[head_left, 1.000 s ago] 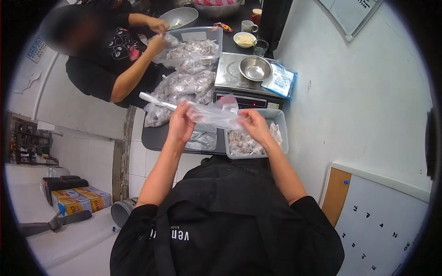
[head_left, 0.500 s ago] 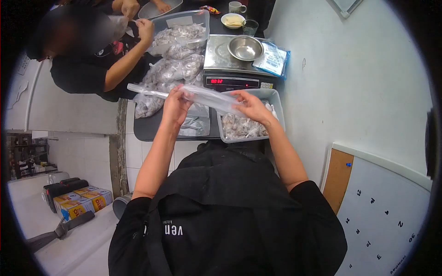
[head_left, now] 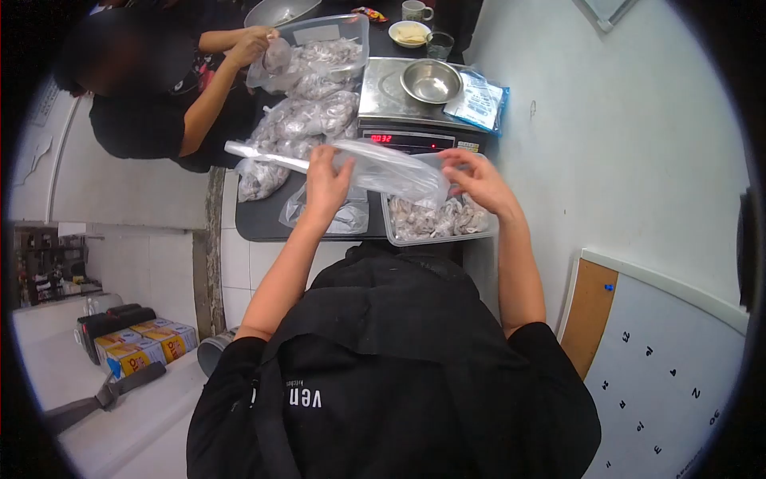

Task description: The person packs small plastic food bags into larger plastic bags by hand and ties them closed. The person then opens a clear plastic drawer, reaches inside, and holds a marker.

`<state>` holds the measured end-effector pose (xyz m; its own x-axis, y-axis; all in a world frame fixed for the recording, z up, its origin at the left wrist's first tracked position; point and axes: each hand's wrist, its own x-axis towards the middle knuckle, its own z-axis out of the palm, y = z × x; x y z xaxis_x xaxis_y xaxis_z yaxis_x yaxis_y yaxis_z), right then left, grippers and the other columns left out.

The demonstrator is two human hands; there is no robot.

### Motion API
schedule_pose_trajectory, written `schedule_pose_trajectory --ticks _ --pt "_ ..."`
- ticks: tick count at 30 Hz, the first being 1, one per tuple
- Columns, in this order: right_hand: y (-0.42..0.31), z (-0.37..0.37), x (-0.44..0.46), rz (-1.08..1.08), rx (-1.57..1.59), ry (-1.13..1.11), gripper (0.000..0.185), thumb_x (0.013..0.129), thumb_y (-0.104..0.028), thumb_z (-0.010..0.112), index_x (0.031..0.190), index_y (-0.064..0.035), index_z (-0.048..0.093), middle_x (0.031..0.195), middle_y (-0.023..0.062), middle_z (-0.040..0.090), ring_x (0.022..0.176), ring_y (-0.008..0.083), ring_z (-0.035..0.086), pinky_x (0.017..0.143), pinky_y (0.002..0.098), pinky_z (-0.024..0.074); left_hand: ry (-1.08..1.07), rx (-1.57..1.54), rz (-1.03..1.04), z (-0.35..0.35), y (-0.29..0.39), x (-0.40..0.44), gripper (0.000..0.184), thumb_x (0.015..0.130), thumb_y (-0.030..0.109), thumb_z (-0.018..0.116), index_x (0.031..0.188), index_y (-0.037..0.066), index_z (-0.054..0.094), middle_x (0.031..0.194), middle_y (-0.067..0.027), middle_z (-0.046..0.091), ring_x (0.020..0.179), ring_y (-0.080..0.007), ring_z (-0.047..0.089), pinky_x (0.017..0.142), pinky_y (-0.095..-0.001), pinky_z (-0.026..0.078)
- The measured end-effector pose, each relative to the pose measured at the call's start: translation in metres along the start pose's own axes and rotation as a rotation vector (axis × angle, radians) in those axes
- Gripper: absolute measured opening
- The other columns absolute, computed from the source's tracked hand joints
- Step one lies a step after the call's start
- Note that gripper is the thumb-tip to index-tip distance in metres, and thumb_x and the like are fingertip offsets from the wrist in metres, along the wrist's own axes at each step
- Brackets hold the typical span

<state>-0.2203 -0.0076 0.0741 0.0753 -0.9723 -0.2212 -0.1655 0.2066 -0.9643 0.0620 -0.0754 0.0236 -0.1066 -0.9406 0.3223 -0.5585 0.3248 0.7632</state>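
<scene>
A long clear plastic bag stretches between my two hands, above the front of the table. My left hand is closed around its middle, and a narrow folded end sticks out to the left. At the wider right end, the curled fingers of my right hand grip the edge. Under that end stands a clear plastic tub of greyish-brown pieces in small wrapped portions; what they are I cannot make out. A digital scale with red digits carries a steel bowl just beyond the bag.
Filled plastic bags are heaped left of the scale, beside a larger clear tub. A co-worker handles a small bag over that tub. A blue-and-white packet lies at the scale's right, near the wall. Flat bags lie at the front edge.
The bag's right end has spread wider and dropped lower. My right hand has moved to the right, my left hand slightly right. The co-worker's hands have come together over the large tub.
</scene>
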Motion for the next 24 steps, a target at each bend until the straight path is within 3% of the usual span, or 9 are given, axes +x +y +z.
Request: schedule_pose_trajectory --ticks 2,5,6,10,12,15,20,22,24 --pt "-0.030 0.000 -0.017 -0.487 -0.396 0.342 0.021 0.084 -0.010 0.059 0.104 -0.0050 0.061 0.092 0.0073 0.060 0.080 0.0168 0.059 0.073 0.0279 0.0475 -0.105 0.077 -0.064 -0.010 0.016 0.000 0.028 0.073 0.011 0.069 0.096 -0.002 0.059 0.105 -0.0150 0.052 0.070 -0.0224 0.057 0.064 -0.0316 0.047" --pt "-0.129 0.011 -0.072 -0.824 -0.109 0.039 0.005 0.075 0.001 0.054 0.076 0.0016 0.059 0.086 0.0111 0.062 0.080 0.0213 0.060 0.071 0.0314 0.0481 -0.093 0.118 0.000 0.003 -0.014 -0.010 0.030 0.071 0.010 0.069 0.098 -0.001 0.060 0.116 -0.0171 0.050 0.083 -0.0266 0.058 0.073 -0.0331 0.048" --pt "-0.152 0.019 -0.085 -0.965 -0.150 -0.107 0.006 0.074 -0.003 0.054 0.077 -0.0006 0.060 0.083 0.0103 0.061 0.073 0.0210 0.059 0.066 0.0322 0.0479 -0.146 0.115 -0.048 0.000 -0.008 -0.013 0.038 0.070 0.010 0.068 0.105 0.001 0.059 0.126 -0.0192 0.046 0.101 -0.0329 0.055 0.086 -0.0356 0.045" --pt "-0.225 0.039 -0.130 -1.226 -0.397 -0.532 0.013 0.075 -0.015 0.058 0.085 -0.0079 0.062 0.077 0.0085 0.060 0.051 0.0158 0.052 0.056 0.0335 0.0477 -0.177 0.181 -0.006 0.009 -0.021 -0.021 0.054 0.071 0.013 0.068 0.120 -0.003 0.050 0.131 -0.0228 0.042 0.117 -0.0378 0.046 0.096 -0.0378 0.040" --pt "-0.228 0.062 -0.133 -1.236 -0.425 -0.487 0.017 0.073 -0.017 0.058 0.088 -0.0090 0.063 0.075 0.0084 0.060 0.048 0.0139 0.050 0.053 0.0330 0.0467 -0.195 0.146 -0.054 0.006 -0.015 -0.021 0.057 0.071 0.013 0.068 0.121 -0.005 0.048 0.132 -0.0250 0.040 0.119 -0.0390 0.043 0.099 -0.0391 0.037" --pt "-0.221 0.092 -0.127 -1.475 -0.498 -0.021 0.026 0.076 -0.030 0.060 0.081 -0.0045 0.056 0.057 0.0024 0.045 0.041 0.0103 0.039 0.038 0.0226 0.0255 -0.231 0.056 -0.153 -0.007 -0.002 -0.021 0.065 0.072 0.021 0.070 0.124 -0.007 0.044 0.131 -0.0279 0.042 0.123 -0.0396 0.040 0.103 -0.0410 0.033" --pt "-0.204 0.065 -0.096 -1.041 -0.869 -0.150 0.027 0.077 -0.018 0.058 0.098 -0.0027 0.062 0.081 0.0132 0.062 0.064 0.0306 0.060 0.065 0.0459 0.0514 -0.177 -0.046 -0.299 0.002 -0.036 -0.026 0.075 0.071 0.027 0.074 0.129 -0.007 0.040 0.122 -0.0229 0.050 0.102 -0.0305 0.053 0.090 -0.0378 0.043" --pt "-0.156 0.036 -0.019 -0.436 -0.807 -0.057 0.031 0.078 -0.014 0.052 0.105 0.0005 0.056 0.077 0.0227 0.062 0.067 0.0330 0.061 0.062 0.0396 0.0482 -0.155 -0.329 -0.425 -0.024 -0.004 -0.024 0.069 0.074 0.015 0.072 0.130 -0.007 0.037 0.111 -0.0207 0.055 0.080 -0.0191 0.061 0.069 -0.0285 0.052" --pt "-0.067 -0.008 0.033 -0.054 -0.946 0.091 0.024 0.079 -0.016 0.058 0.094 0.0022 0.063 0.086 0.0214 0.065 0.083 0.0358 0.064 0.078 0.0428 0.0498 -0.134 -0.400 -0.487 -0.035 -0.010 -0.024 0.063 0.077 0.012 0.070 0.130 -0.003 0.038 0.113 -0.0184 0.054 0.082 -0.0190 0.061 0.070 -0.0287 0.052"
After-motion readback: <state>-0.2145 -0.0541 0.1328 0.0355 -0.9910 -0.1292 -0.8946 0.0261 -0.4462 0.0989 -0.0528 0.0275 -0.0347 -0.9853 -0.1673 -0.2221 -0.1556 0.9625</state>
